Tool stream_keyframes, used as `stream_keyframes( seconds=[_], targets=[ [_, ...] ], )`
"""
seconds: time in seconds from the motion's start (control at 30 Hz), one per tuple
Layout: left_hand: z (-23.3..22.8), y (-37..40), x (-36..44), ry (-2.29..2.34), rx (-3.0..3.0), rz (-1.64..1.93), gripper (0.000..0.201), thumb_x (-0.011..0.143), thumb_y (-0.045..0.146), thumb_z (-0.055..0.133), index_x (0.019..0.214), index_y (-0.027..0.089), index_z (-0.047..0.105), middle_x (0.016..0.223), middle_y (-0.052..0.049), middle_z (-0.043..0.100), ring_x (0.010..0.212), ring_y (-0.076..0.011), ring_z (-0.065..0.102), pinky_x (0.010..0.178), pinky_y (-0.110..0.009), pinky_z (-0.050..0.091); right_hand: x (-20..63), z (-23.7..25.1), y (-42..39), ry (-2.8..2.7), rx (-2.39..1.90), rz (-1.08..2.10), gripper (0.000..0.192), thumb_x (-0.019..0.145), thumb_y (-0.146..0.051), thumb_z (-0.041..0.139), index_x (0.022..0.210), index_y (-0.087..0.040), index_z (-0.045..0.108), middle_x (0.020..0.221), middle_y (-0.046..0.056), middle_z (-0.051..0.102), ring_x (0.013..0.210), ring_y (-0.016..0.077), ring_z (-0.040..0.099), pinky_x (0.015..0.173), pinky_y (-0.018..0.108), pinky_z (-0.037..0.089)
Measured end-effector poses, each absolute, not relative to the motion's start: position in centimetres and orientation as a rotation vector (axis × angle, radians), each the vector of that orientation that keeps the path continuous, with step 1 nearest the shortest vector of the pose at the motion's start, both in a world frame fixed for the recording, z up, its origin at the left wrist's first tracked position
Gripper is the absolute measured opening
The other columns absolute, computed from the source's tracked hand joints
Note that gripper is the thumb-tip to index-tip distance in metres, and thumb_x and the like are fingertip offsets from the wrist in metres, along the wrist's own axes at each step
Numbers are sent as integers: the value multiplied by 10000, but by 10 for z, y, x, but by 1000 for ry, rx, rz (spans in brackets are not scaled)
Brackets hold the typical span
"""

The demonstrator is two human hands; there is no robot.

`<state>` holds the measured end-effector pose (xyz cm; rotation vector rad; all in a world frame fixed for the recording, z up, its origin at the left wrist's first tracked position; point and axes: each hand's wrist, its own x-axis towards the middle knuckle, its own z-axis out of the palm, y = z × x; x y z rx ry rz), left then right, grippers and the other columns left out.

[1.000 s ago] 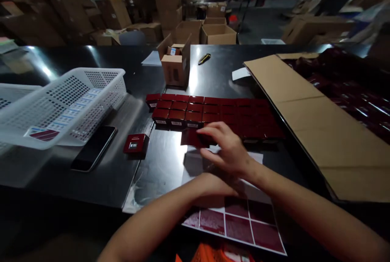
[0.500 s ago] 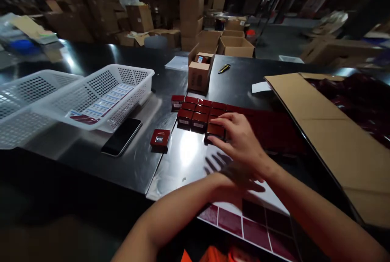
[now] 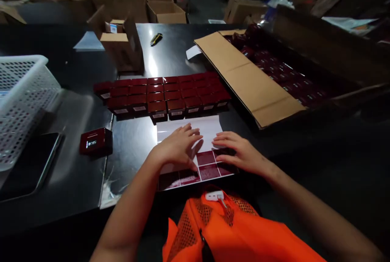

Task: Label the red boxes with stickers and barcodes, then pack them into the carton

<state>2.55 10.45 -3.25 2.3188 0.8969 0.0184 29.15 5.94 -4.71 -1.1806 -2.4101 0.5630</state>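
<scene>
A sheet of dark red labels [image 3: 208,171] on white backing lies at the table's front edge. My left hand [image 3: 179,144] rests over its left part, fingers spread. On the sheet's right part is my right hand [image 3: 239,152], its fingers stretched out and apart. Neither hand grips anything that I can see. Just beyond the sheet stand rows of small dark red boxes [image 3: 175,105], packed side by side, with pale labels on their front faces. A single dark red box [image 3: 96,142] with white print sits apart on the left.
A black phone [image 3: 33,164] and a white plastic basket [image 3: 21,103] lie at the left. An open small carton [image 3: 122,50] stands behind the boxes, near a yellow-black utility knife [image 3: 156,39]. A large carton [image 3: 243,79] full of dark red packs fills the right.
My view has turned right and down. My right hand has left the row of boxes and come down to the label sheet. My arms, crossed before, are now apart.
</scene>
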Motion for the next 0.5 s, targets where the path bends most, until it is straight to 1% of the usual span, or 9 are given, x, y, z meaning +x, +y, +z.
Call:
stream_keyframes(
  seconds=[0.07,0.13,0.2,0.27,0.4,0.5],
  targets=[
    [-36,101,27,934,2348,-143,1107,530,465,894,1486,189,409,1630,-164,264,1527,-417,76,1220,-606,140,284,-59,54,-2477,-1171,564,479,800,-426,780,1219,-216,684,1238,114,689,1242,284,586,1033,478,493],
    [-41,100,30,993,2382,-254,1185,528,464,889,1533,212,315,1659,-149,164,1528,-418,9,1218,-631,89,281,-69,55,-2499,-1171,552,511,774,-433,801,1218,-208,685,1250,123,684,1229,298,593,1030,500,489],
    [-47,101,33,1039,2407,-321,1214,542,461,879,1555,231,251,1669,-130,104,1528,-413,-20,1215,-640,71,281,-76,59,-2473,-1164,532,482,783,-420,794,1204,-210,688,1223,117,696,1202,286,610,1022,486,495],
    [-50,103,35,1057,2423,-340,1197,567,463,865,1560,237,237,1672,-115,89,1528,-407,-28,1217,-639,74,282,-80,61,-2436,-1139,488,425,812,-385,773,1191,-211,692,1173,107,716,1162,268,634,997,461,517],
    [-50,103,36,1067,2411,-336,1168,587,439,864,1560,273,239,1670,-103,110,1527,-410,-14,1208,-653,97,280,-84,56,-2357,-1063,348,348,858,-321,732,1176,-185,698,1088,107,753,1068,250,690,928,437,570],
    [-50,103,36,1070,2392,-329,1176,578,408,876,1559,307,235,1671,-96,105,1525,-411,-20,1205,-660,86,278,-87,48,-2291,-1042,247,326,894,-297,695,1210,-217,693,1120,98,759,1100,251,696,969,462,564]
  ],
)
